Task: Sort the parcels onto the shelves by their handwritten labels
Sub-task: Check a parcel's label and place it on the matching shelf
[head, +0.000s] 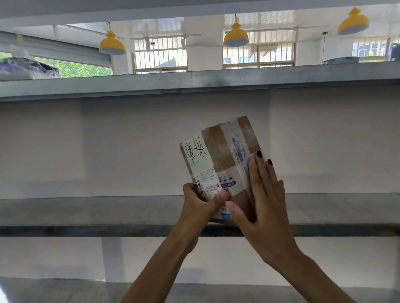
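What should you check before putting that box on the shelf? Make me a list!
1. Box held by both hands: ok. The left hand grips its lower left corner, and the right hand lies flat on its right side.
2. Handwritten label facing the camera: ok, but it sits sideways.
3. Label matches this shelf: cannot tell, no shelf sign shows.
4. Room on the middle shelf behind the box: ok, its visible surface is bare.
5. Box already resting on the shelf: cannot tell, its bottom is hidden by the hands.
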